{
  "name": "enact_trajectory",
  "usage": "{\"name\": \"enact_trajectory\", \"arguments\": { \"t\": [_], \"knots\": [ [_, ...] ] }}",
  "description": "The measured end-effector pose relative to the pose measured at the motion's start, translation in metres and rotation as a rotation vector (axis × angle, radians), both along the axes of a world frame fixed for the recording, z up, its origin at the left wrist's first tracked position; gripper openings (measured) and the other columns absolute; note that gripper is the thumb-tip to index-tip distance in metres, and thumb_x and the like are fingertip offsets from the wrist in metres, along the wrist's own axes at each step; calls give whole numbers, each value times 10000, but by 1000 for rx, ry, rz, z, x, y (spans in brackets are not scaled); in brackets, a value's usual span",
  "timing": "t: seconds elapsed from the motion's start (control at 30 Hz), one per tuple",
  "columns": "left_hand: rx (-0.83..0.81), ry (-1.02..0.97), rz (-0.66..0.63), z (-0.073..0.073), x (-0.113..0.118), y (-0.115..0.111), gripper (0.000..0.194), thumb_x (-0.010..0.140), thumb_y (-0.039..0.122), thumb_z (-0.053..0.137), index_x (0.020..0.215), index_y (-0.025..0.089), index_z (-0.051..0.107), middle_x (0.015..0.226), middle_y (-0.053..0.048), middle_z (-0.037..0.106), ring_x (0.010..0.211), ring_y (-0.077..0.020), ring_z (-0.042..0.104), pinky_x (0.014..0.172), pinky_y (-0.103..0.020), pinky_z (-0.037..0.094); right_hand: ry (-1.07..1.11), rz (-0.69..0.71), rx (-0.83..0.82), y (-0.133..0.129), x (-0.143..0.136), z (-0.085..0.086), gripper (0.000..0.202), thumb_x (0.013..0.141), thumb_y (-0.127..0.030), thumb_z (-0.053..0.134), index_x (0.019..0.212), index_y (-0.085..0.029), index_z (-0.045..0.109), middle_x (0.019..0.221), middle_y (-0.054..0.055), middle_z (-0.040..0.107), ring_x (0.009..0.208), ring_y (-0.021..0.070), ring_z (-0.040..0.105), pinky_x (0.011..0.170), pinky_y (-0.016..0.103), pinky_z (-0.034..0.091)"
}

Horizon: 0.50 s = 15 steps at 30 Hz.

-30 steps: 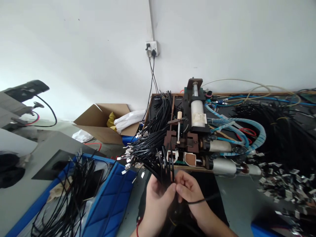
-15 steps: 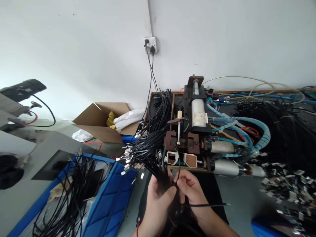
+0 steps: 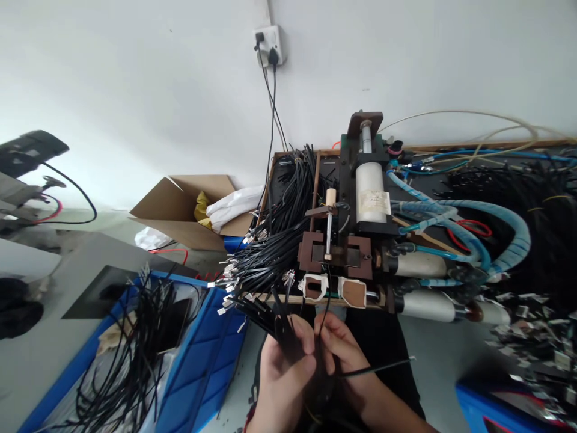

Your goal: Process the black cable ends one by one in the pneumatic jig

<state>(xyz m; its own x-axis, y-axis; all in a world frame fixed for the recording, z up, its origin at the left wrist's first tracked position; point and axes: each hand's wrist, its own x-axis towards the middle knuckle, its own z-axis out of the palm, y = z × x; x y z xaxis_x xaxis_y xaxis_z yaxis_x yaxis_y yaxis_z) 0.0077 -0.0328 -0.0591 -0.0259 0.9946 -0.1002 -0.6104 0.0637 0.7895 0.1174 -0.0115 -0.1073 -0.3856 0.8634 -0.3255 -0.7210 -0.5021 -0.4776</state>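
Note:
My left hand (image 3: 286, 370) is closed round a bundle of black cables (image 3: 283, 329) in front of the bench, thumb across them. Close beside it, my right hand (image 3: 345, 346) pinches a single black cable (image 3: 329, 291) that rises towards the machine's clamp (image 3: 336, 255). Another cable end (image 3: 390, 365) sticks out to the right across my right wrist. The lower part of the bundle is dark and blurred between my forearms. Left of the clamp lies a heap of black cables (image 3: 265, 255) with pale metal ends pointing left.
A white air cylinder (image 3: 372, 192) with blue hoses (image 3: 518, 240) stands behind the clamp. At left are a blue crate (image 3: 202, 355) of cables and an open cardboard box (image 3: 155, 207). More cables (image 3: 518, 222) lie at right, above another blue bin (image 3: 478, 400).
The view has shifted, so the machine sits higher and further right. My hands stay close together, the left still round the bundle and the right still pinching a cable.

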Motion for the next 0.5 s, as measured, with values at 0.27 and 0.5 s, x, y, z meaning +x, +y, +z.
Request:
{"name": "enact_trajectory", "arguments": {
  "t": [0.27, 0.5],
  "knots": [
    [-55, 71, 69, 5, 0, 3, 224, 815, 392, 891, 882, 232, 749, 812, -24, 543, 763, -200, 546, 637, -288, 506, -55, 32, -7, 7, 2, 6, 438, 743, -554, 961, 818, -187, 732, 389, -95, 534, 353, 48, 290, 454, 183, 262],
    [-22, -31, 73, 12, 3, 7, 202, 854, 407, 832, 920, 223, 781, 809, -46, 590, 783, -216, 566, 603, -276, 503, -75, 22, -34, 7, 0, 1, 415, 755, -558, 946, 833, -194, 763, 377, -93, 519, 355, 61, 313, 459, 201, 246]
  ]
}}
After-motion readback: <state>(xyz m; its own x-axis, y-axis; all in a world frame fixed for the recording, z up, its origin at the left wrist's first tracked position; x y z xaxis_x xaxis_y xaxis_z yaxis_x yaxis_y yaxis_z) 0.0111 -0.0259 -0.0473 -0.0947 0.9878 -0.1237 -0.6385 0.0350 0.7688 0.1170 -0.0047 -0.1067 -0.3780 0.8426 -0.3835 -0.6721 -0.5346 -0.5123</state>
